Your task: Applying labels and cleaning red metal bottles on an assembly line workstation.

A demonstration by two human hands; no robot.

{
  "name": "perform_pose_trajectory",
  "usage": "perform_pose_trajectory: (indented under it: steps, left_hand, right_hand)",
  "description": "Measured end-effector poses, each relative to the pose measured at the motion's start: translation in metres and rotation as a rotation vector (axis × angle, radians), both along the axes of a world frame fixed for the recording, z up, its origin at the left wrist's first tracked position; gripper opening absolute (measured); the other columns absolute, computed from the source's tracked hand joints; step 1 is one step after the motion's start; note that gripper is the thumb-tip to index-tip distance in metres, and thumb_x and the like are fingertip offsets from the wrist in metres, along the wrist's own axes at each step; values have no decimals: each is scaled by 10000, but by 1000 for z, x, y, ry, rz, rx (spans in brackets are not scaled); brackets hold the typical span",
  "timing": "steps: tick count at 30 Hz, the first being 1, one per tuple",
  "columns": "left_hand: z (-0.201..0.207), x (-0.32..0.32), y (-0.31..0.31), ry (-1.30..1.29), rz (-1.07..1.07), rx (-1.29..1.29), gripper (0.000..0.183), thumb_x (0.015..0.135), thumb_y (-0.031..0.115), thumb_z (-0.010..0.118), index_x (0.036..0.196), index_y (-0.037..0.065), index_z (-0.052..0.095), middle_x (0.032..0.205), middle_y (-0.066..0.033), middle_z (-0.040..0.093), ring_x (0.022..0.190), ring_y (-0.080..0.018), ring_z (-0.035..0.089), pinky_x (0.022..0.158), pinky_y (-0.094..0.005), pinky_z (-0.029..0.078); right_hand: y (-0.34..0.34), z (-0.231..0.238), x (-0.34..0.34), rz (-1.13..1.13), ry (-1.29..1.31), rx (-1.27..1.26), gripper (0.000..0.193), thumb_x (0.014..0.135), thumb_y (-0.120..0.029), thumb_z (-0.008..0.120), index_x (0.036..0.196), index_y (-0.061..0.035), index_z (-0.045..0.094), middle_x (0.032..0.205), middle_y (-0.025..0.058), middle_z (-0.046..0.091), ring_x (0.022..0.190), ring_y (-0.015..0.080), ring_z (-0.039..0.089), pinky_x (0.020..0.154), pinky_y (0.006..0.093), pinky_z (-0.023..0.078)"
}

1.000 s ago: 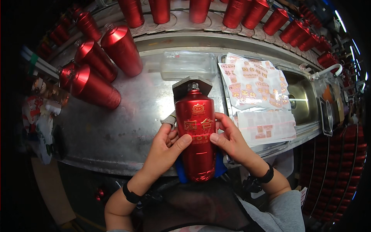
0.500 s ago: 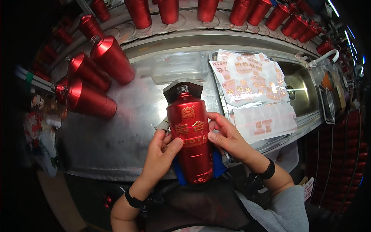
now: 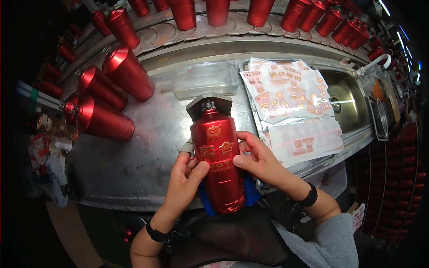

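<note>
Conveyor bottles [image 3: 182,14] have shifted toward the sink [image 3: 351,98]; left of it, a gold-lettered red bottle [image 3: 219,161]—neck pointing away—is pinched between thumbs and fingers of left hand [image 3: 183,181] and right hand [image 3: 261,164], equally near.

We see a smooth metallic gloss on the red bottle [image 3: 219,183] at the centre, with shiny gold markings [image 3: 226,148], and the same sheen on the red bottles [image 3: 129,75] at ten o'clock. The surface [image 3: 147,169] looks like worn grey metal with a dull shine, and the tray [image 3: 205,80] at twelve like clear, glossy plastic. At two o'clock we make out thin paper-like sheets [image 3: 289,91] with foil-bright print [image 3: 281,103] beside a polished metal sink [image 3: 344,89], at five matt blue cloth [image 3: 252,193], and at six sheer black mesh [image 3: 223,243].
</note>
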State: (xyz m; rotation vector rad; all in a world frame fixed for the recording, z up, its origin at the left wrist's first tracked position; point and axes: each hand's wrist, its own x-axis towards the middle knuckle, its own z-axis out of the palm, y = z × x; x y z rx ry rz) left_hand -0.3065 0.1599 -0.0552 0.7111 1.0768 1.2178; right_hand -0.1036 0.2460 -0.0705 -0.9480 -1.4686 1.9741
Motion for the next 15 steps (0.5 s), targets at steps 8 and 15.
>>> perform_pose_trajectory:
  steps: [8,15]
  left_hand:
    - [-2,-1,0,2,0,14,664,991,169,596,1521,2,232,1376,-154,519,1263,-186,509,1066,-332,405]
    - [1,0,-1,-12,-7,-11,660,992,164,593,1521,4,232,1379,-155,518,1267,-187,506,1071,-332,401]
  right_hand:
    - [2,4,2,33,42,-45,618,921,-221,707,1401,-11,379,838,-32,455,674,-1,436,581,158,350]
    - [-1,8,-2,19,-50,-43,641,904,-245,725,1400,-23,385,842,-28,464,678,13,448,577,176,356]
